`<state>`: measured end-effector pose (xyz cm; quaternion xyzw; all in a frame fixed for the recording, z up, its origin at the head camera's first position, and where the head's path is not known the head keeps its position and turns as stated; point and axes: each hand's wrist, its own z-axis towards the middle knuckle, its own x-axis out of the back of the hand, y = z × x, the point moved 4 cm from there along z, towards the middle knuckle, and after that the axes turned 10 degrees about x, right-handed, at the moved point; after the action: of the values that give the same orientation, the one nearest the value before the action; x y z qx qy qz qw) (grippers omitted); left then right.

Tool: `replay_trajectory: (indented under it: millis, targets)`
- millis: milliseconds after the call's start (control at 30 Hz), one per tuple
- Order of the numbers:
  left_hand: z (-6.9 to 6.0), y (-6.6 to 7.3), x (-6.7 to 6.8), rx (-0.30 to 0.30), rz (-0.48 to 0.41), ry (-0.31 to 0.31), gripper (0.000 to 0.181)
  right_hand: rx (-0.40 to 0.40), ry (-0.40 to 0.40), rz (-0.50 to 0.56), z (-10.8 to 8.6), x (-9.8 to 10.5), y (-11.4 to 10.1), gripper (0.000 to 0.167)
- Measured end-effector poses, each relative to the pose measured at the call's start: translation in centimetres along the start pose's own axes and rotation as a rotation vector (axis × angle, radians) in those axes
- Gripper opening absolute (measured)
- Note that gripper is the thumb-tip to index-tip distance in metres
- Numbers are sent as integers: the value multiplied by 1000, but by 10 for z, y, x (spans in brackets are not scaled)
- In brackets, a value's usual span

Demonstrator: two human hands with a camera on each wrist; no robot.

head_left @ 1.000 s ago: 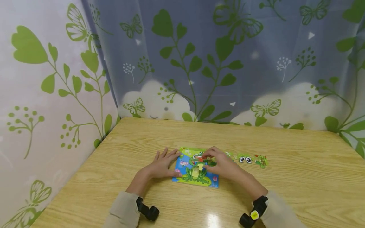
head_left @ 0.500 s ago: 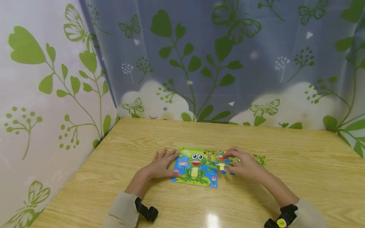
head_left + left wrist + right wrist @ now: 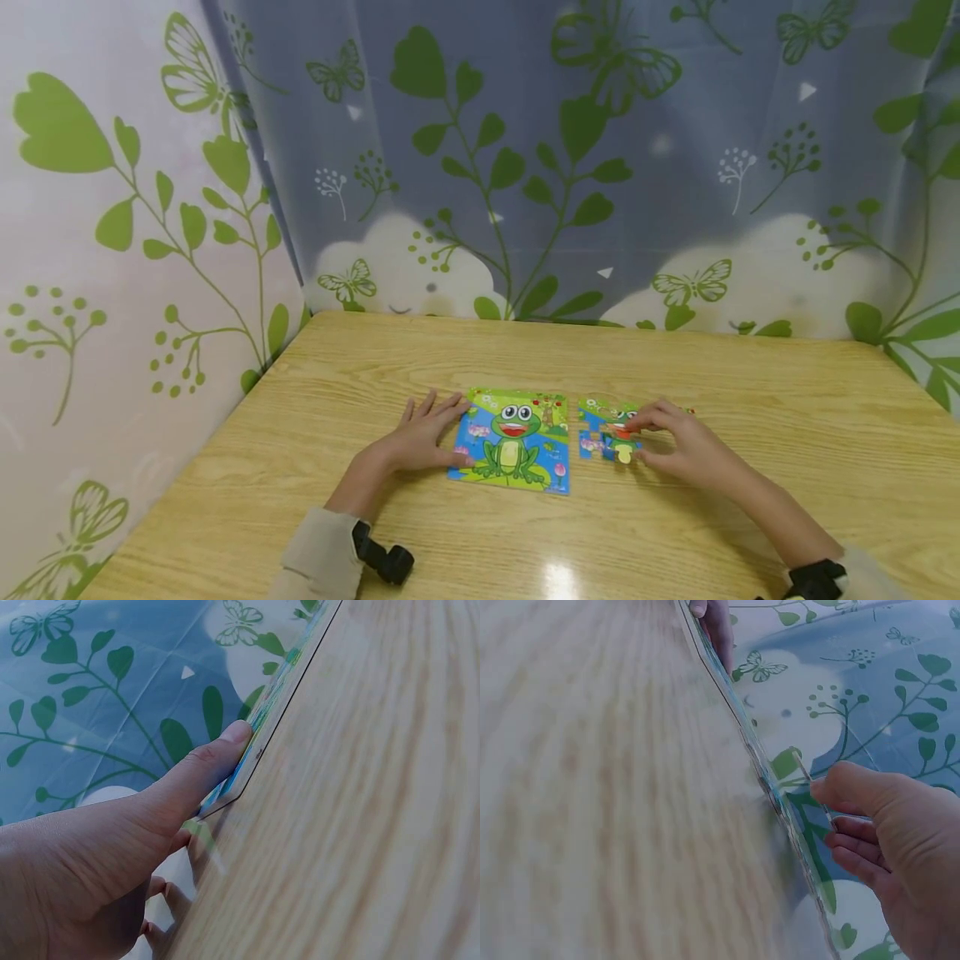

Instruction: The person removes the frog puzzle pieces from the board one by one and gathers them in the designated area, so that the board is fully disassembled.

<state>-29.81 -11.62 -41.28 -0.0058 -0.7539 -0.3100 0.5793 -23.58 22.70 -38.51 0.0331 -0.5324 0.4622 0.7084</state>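
Note:
A square frog picture board (image 3: 553, 467) lies flat on the table. At its left edge my left hand (image 3: 416, 442) is spread, fingers straight; in the left wrist view the thumb (image 3: 236, 733) rests on the board's edge. Right of the board, my right hand (image 3: 693, 450) pinches a jigsaw piece (image 3: 622, 452) with the frog's red mouth and yellow belly. The right wrist view shows that piece (image 3: 802, 765) edge-on between thumb and fingers, above the table. Beside it lie a green-and-blue piece (image 3: 590, 410) and a lotus-flower piece (image 3: 588, 445).
More puzzle pieces are mostly hidden behind the right hand; a red-and-green corner (image 3: 691, 410) shows. The wooden table (image 3: 420, 350) runs back to a leaf-and-butterfly curtain (image 3: 495, 167). Another patterned curtain (image 3: 127, 292) stands along the left side.
My right hand has carried the pinched frog piece from above the board to the right, over to the loose pieces. The left hand has stayed at the board's edge.

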Motion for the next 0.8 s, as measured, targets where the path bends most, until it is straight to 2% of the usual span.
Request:
replay_trajectory:
  millis: [200,467,667,800]
  targets:
    - [-1,0,0,-1,-7,-1,87,18,-13,4,-8,0,8,27]
    - [0,-1,-1,1,-5,-1,88,-18,-51,21,-16,6,17,23]
    - [0,-1,-1,-1,-4,2,87,-3,-65,71,-19,6,21,24]
    - [0,-2,-1,-3,7,4,86,7,-70,53,-20,6,21,24]
